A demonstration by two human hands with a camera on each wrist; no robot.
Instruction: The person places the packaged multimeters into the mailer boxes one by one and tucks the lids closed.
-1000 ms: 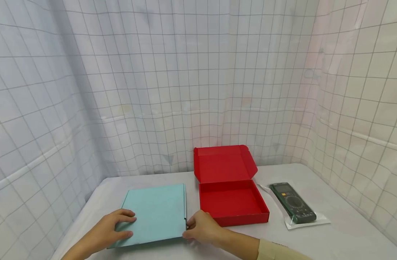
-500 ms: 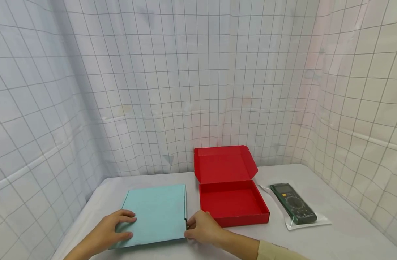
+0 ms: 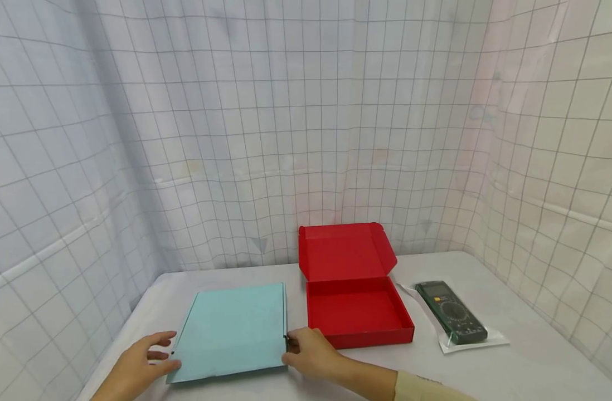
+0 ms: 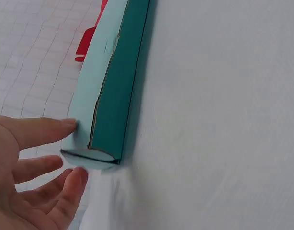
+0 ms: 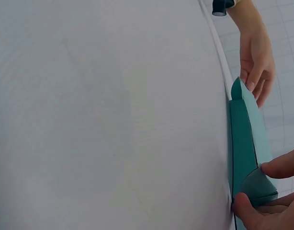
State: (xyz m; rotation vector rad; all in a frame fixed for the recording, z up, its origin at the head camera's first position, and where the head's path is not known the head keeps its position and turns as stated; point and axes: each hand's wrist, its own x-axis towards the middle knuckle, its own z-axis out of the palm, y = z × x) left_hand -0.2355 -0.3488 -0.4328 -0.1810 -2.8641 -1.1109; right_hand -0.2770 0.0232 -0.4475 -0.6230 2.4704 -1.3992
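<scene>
A light blue cardboard box (image 3: 231, 328) lies with its lid down at the left of the table. My left hand (image 3: 140, 359) is at its near left corner, thumb at the lid's edge, the other fingers spread beside the box's side. In the left wrist view, the fingertips of this hand (image 4: 39, 172) are around the corner's end flap (image 4: 96, 155). My right hand (image 3: 313, 353) is at the near right corner. In the right wrist view it pinches a rounded corner flap (image 5: 257, 187) that sticks out at the dark teal front wall (image 5: 241, 139).
Right of the blue box stands a red cardboard box (image 3: 361, 337), its lid raised and nothing inside. A dark green multimeter (image 3: 451, 312) in a clear plastic bag lies further right. White gridded curtains (image 3: 326, 139) surround the white-covered table (image 3: 461, 379).
My left hand has come off the top of the blue lid and moved left to its near left corner. The right hand stays at the near right corner.
</scene>
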